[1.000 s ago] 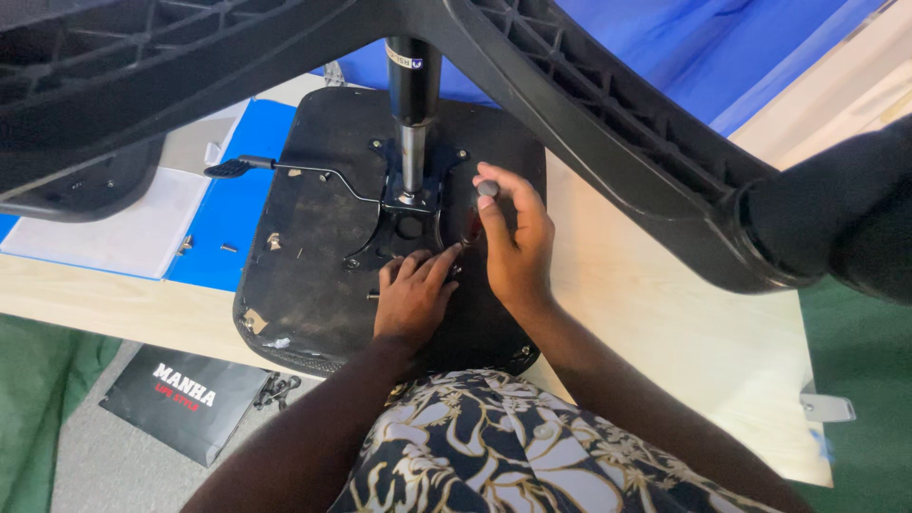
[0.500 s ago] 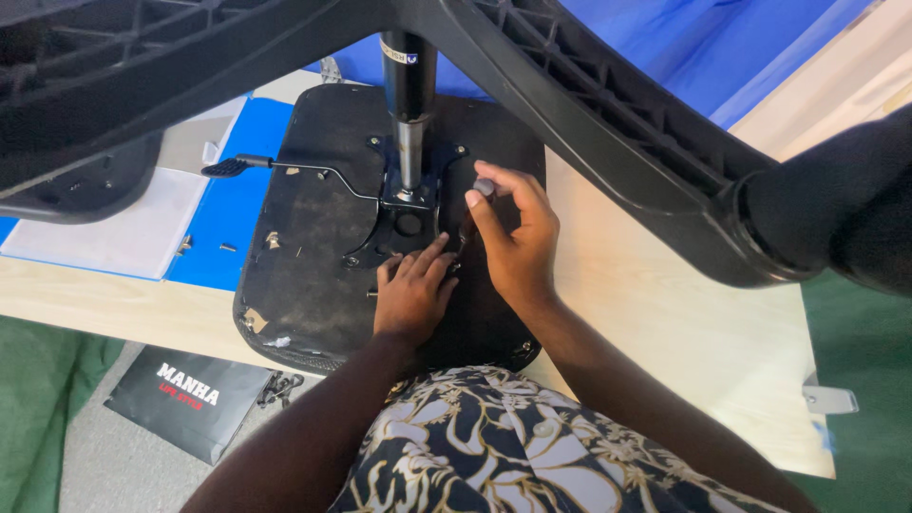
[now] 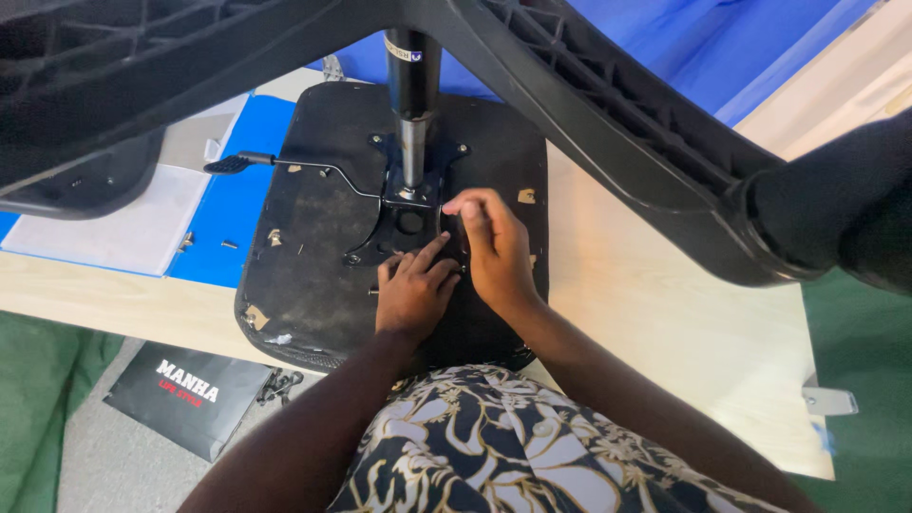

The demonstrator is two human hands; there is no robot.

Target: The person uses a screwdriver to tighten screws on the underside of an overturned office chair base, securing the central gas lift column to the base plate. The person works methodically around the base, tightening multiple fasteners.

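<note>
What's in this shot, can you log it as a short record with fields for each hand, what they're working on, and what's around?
left hand: flat on the metal mechanism plate, fingers pointing up
right hand: fingertips pinched at the plate's right edge; whether they hold a small part cannot be told
workpiece: upturned black office chair seat on a wooden table
attached: gas lift column, lever, star base legs overhead
around: loose screws on blue sheet, black booklet on the floor
</note>
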